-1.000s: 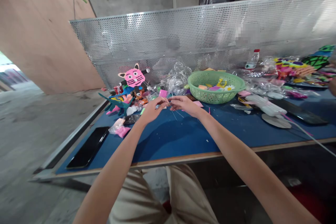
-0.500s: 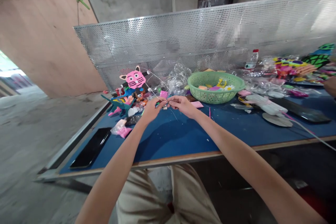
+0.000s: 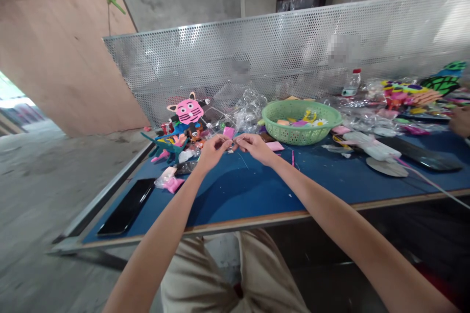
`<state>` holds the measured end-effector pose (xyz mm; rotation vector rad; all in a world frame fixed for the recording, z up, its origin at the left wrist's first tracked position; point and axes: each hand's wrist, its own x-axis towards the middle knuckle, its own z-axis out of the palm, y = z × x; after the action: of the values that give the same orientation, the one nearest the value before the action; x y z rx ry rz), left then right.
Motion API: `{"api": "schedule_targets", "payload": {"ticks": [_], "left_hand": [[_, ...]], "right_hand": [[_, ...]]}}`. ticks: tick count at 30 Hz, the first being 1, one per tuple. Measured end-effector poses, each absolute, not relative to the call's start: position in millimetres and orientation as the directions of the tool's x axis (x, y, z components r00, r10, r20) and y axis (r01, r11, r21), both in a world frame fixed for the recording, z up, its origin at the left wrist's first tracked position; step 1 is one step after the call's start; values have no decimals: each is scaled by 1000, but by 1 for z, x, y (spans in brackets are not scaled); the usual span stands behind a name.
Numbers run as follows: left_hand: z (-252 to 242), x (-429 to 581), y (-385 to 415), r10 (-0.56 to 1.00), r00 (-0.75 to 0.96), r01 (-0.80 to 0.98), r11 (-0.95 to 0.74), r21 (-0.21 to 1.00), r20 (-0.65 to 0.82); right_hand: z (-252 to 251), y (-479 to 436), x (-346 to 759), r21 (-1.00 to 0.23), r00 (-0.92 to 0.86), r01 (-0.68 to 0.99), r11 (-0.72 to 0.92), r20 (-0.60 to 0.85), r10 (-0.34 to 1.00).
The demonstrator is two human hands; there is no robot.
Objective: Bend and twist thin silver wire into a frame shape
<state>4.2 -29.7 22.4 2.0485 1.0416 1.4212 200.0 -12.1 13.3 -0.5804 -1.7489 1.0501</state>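
Note:
My left hand [image 3: 216, 150] and my right hand [image 3: 254, 148] meet above the blue table, fingertips pinched close together. Between them runs a thin pale string [image 3: 243, 159], a loose end of it hanging below the fingers. Similar strands stretch from the hands up to a pink cat figure [image 3: 189, 111] with black stripes and black limbs, propped against the metal mesh. A small bright pink piece [image 3: 229, 132] shows just behind my left fingers. The exact point where the fingers grip is too small to make out.
A green basket [image 3: 301, 129] of coloured pieces stands to the right. A black phone [image 3: 127, 208] lies at the left edge. Farther right are a glue gun [image 3: 372, 146], a dark phone-like slab [image 3: 420, 154], plastic wrapping and a bottle [image 3: 353, 83]. Another person's hand [image 3: 460, 121] shows at far right.
My fingertips have drawn slightly apart, still pinching the string. At the far right, the other person's hand has come farther into view.

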Motion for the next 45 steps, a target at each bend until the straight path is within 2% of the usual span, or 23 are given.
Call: {"api": "schedule_targets", "payload": {"ticks": [4,7,14,19,27,40,45], "left_hand": [[17,7,-26,811,176,162,-583,796,558],[14,9,-25,837,155,127,-543,830,524],[16,9,-27,828,212,117,-549,828,519],[19,8,-29,812,265,132,-565,814,521],[20,9,-30,785,256,154,-610,778,564],[25,12,-36,796,257,159,-594,789,548],[21,12,-32,823,274,141,-547,825,498]], "right_hand": [[13,-11,200,-854,-376,-77,514,502,779],[13,-10,200,-864,-367,-96,495,493,789],[17,-15,199,-902,-344,-127,413,430,835],[22,-20,199,-908,-298,-78,412,416,859],[18,-17,198,-904,-331,-137,406,428,841],[22,-22,194,-886,-312,-76,457,456,833],[19,-17,196,-839,-323,-46,542,526,787]]}}
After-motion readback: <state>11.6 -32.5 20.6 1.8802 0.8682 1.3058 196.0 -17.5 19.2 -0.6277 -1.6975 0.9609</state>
